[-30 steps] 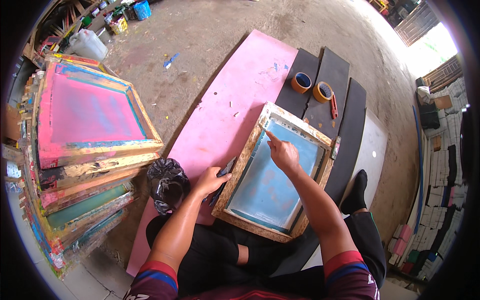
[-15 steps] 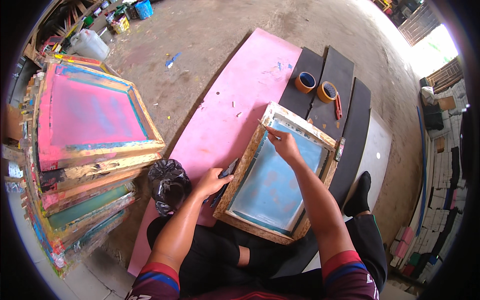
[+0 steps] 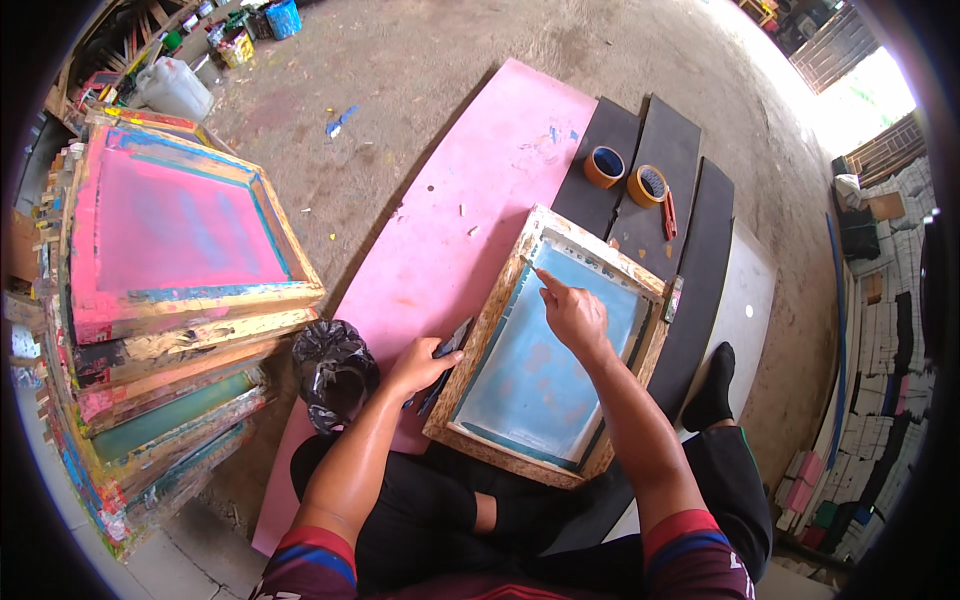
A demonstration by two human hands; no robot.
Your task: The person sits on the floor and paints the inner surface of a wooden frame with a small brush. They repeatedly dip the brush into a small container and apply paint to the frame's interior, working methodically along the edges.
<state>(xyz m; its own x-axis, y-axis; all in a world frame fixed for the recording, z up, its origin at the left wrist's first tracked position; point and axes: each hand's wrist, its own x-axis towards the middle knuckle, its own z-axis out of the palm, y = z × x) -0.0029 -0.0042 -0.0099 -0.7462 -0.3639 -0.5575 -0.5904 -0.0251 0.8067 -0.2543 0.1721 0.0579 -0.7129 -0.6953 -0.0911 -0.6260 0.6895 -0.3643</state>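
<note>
On the pink board (image 3: 470, 190) lies one wooden screen-printing frame (image 3: 490, 330) with blue mesh. The right hand (image 3: 575, 315) presses its pointed forefinger on the mesh, other fingers curled. The left hand (image 3: 425, 365) clamps a dark scraper (image 3: 447, 352) against the frame's edge. Two tape rolls (image 3: 605, 166) sit beyond; one frame stack (image 3: 170, 290) stands left.

Bare forearms, maroon short sleeves (image 3: 686, 540) banded in red, white and blue, black trousers (image 3: 430, 515), one black sock (image 3: 712, 392)
</note>
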